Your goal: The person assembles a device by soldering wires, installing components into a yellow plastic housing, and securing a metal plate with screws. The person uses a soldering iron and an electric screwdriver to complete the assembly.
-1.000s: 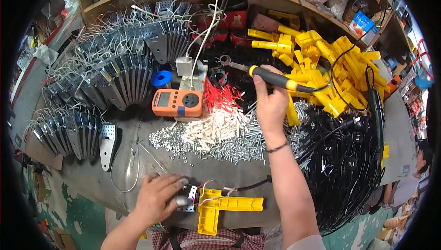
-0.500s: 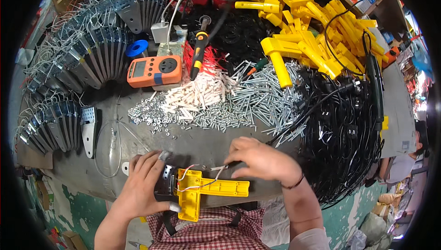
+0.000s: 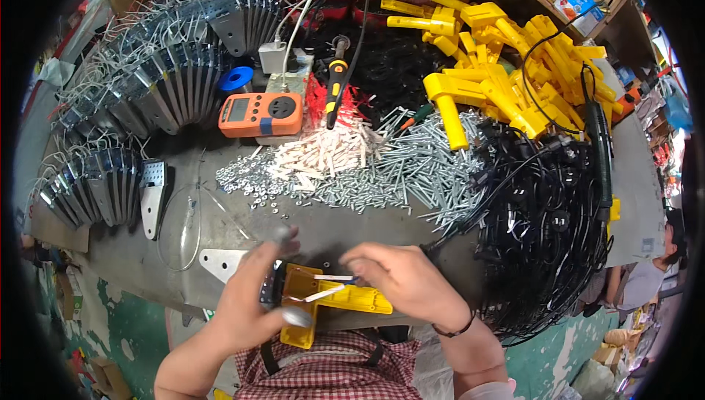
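Note:
A yellow plastic half-shell [image 3: 299, 335] with a handle lies at the table's near edge, its ribbed inside facing up. A perforated metal plate [image 3: 220, 262] with a tapered end joins its left side, partly hidden under my left hand [image 3: 253, 293]. That hand's fingers are spread around the plate and shell; pale covers sit on the thumb and one fingertip. Two wires with white sleeves [image 3: 328, 293] run from the shell toward my right hand [image 3: 404, 275]. Its fingers are closed on the wire ends over the handle, with a bit of blue wire showing at the fingertips.
Behind lie piles of screws [image 3: 433, 165], nuts [image 3: 257, 179], white sleeves [image 3: 327, 154] and yellow shells [image 3: 507, 84]. An orange meter [image 3: 261, 115] and a soldering iron [image 3: 335, 91] stand beyond. Black cords [image 3: 543, 231] heap at right; metal plates with wires [image 3: 158, 91] are stacked left.
My left hand's fingers have spread and lifted from the metal plate. My right hand has come lower over the handle, and both white sleeves now lie side by side there. The whole view has shifted slightly.

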